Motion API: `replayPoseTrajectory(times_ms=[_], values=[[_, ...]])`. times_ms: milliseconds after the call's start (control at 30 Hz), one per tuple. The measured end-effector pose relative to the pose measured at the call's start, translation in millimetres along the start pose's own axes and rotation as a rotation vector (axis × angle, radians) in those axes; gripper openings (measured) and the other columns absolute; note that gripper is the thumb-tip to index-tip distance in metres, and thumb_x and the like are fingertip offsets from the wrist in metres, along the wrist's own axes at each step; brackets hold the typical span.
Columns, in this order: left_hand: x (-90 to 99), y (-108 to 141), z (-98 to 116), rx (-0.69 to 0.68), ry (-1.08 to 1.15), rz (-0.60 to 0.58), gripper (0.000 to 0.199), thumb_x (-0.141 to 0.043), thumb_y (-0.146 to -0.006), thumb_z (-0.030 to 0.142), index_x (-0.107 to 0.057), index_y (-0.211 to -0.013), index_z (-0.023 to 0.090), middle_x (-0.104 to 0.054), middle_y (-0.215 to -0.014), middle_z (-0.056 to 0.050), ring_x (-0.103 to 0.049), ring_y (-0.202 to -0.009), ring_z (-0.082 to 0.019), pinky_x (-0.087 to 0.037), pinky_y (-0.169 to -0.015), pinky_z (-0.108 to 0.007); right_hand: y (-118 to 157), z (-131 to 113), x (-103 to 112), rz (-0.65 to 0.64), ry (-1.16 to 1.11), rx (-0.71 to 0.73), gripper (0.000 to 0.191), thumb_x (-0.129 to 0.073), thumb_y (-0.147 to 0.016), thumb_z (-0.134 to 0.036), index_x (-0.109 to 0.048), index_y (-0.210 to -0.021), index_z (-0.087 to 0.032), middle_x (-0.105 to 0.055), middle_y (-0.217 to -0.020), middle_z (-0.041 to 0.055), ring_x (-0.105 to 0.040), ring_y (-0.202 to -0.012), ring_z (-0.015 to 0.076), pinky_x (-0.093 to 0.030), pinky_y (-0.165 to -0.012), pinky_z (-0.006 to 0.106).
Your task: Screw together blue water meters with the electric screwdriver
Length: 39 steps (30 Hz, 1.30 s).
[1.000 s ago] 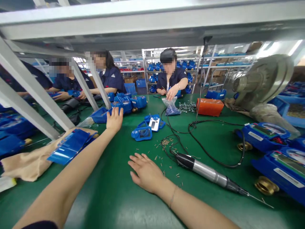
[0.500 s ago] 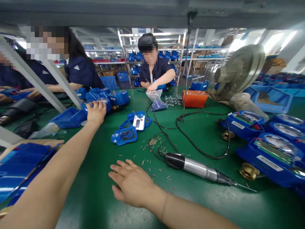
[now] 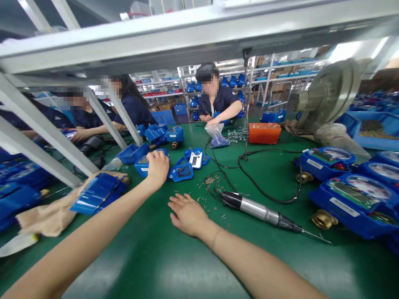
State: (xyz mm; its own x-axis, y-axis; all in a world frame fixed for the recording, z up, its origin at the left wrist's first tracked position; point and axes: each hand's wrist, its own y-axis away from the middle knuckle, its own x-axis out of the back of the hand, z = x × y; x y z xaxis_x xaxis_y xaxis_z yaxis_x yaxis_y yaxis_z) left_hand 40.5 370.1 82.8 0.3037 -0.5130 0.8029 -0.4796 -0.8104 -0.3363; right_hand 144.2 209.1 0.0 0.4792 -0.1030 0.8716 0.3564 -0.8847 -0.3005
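My left hand [image 3: 158,167] is wrapped over the top of a blue water meter [image 3: 141,167], which is partly hidden under the palm and fingers. Over the green tabletop, my right hand [image 3: 188,214] is stretched out with fingers apart and nothing in it. Between and beyond the hands lie blue plastic covers [image 3: 181,171], one with a white display panel [image 3: 195,160]. Small brass-coloured screws [image 3: 211,180] are scattered beside them. A silver and black electric screwdriver [image 3: 257,209] lies to the right of my right hand, its bit pointing right.
Assembled blue meters [image 3: 352,199] stand at the right, more [image 3: 156,133] at the back left. A black cable [image 3: 264,189] loops across the table near an orange box [image 3: 264,133] and a grey blower [image 3: 330,95]. Metal posts [image 3: 40,128] rise at left. Co-workers sit opposite and left.
My left hand has drawn a blue meter away from the group at the back left, toward me. My right hand stays open over the table. The view has swung left.
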Motion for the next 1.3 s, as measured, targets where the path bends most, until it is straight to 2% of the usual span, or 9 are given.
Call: replayPoseTrajectory(times_ms=[400,533,633,733,767,867,1033,1167,1300], values=[[121.1,177,26,-0.117,0.006,-0.077,0.033,-0.059,-0.079,0.016,-0.067,-0.108,0.003,-0.061,-0.1,-0.027,-0.052,-0.094,-0.04,-0.037,-0.078,-0.05,30,-24,12,0.093,-0.018,-0.065,0.04,-0.045,-0.095,-0.019,-0.057,-0.13,-0.007,-0.052,-0.143,0.0174,-0.044,-0.137,0.0268,-0.031,-0.117,0.045],[147.0,199,26,-0.233,0.127,-0.097,0.051,-0.081,-0.066,0.033,-0.069,-0.107,0.006,-0.06,-0.106,-0.028,-0.051,-0.102,-0.045,-0.038,-0.084,-0.054,54,-45,20,0.1,-0.099,-0.05,0.041,-0.045,-0.095,-0.02,-0.053,-0.134,-0.01,-0.057,-0.138,0.0159,-0.049,-0.133,0.0254,-0.035,-0.115,0.044],[157.3,189,2,-0.303,0.253,-0.109,0.049,-0.077,-0.072,0.045,-0.068,-0.111,0.017,-0.062,-0.105,-0.02,-0.056,-0.1,-0.039,-0.041,-0.083,-0.049,74,-61,26,0.094,-0.158,-0.026,0.045,-0.051,-0.092,-0.021,-0.049,-0.136,-0.012,-0.058,-0.136,0.0147,-0.052,-0.129,0.0232,-0.039,-0.113,0.041],[149.6,161,-34,-0.37,0.518,-0.124,0.05,-0.052,-0.089,0.057,-0.055,-0.13,0.029,-0.063,-0.109,-0.008,-0.061,-0.098,-0.026,-0.045,-0.086,-0.037,90,-76,29,0.092,-0.195,-0.028,0.054,-0.053,-0.092,-0.025,-0.041,-0.142,-0.009,-0.058,-0.136,0.0171,-0.055,-0.126,0.0231,-0.044,-0.109,0.038],[142.1,151,-45,-0.366,0.826,-0.14,0.048,-0.051,-0.09,0.054,-0.057,-0.13,0.028,-0.062,-0.115,-0.009,-0.06,-0.103,-0.025,-0.043,-0.092,-0.036,94,-80,30,0.093,-0.199,-0.033,0.056,-0.052,-0.092,-0.026,-0.037,-0.144,-0.008,-0.058,-0.135,0.0182,-0.056,-0.125,0.0234,-0.045,-0.107,0.038],[110.1,130,-64,-0.343,1.006,-0.184,0.049,-0.043,-0.091,0.056,-0.064,-0.12,0.023,-0.063,-0.122,-0.007,-0.057,-0.113,-0.023,-0.04,-0.101,-0.032,100,-89,31,0.096,-0.198,-0.05,0.061,-0.051,-0.093,-0.028,-0.032,-0.146,-0.005,-0.057,-0.134,0.021,-0.057,-0.122,0.0248,-0.048,-0.104,0.04],[71.3,131,-62,-0.286,1.084,-0.348,0.059,-0.028,-0.093,0.058,-0.065,-0.117,0.019,-0.071,-0.103,-0.005,-0.066,-0.093,-0.02,-0.051,-0.082,-0.027,98,-88,36,0.1,-0.093,-0.013,0.056,-0.053,-0.094,-0.033,-0.041,-0.141,-0.006,-0.058,-0.136,0.0179,-0.055,-0.125,0.0236,-0.046,-0.107,0.037],[70.1,145,-54,-0.222,1.019,-0.368,0.048,-0.039,-0.088,0.059,-0.07,-0.099,0.025,-0.07,-0.097,-0.003,-0.064,-0.091,-0.021,-0.049,-0.081,-0.028,94,-66,57,0.059,0.002,-0.009,0.028,-0.05,-0.095,-0.025,-0.064,-0.118,-0.016,-0.066,-0.125,0.0077,-0.057,-0.119,0.0181,-0.04,-0.109,0.031],[72.2,167,-43,-0.055,0.901,-0.356,0.039,-0.049,-0.083,0.056,-0.071,-0.083,0.024,-0.07,-0.087,-0.008,-0.065,-0.09,-0.028,-0.047,-0.079,-0.035,98,-19,100,0.073,0.164,-0.219,0.03,-0.041,-0.098,-0.024,-0.067,-0.111,-0.015,-0.066,-0.116,0.0117,-0.056,-0.113,0.0227,-0.04,-0.105,0.038]])
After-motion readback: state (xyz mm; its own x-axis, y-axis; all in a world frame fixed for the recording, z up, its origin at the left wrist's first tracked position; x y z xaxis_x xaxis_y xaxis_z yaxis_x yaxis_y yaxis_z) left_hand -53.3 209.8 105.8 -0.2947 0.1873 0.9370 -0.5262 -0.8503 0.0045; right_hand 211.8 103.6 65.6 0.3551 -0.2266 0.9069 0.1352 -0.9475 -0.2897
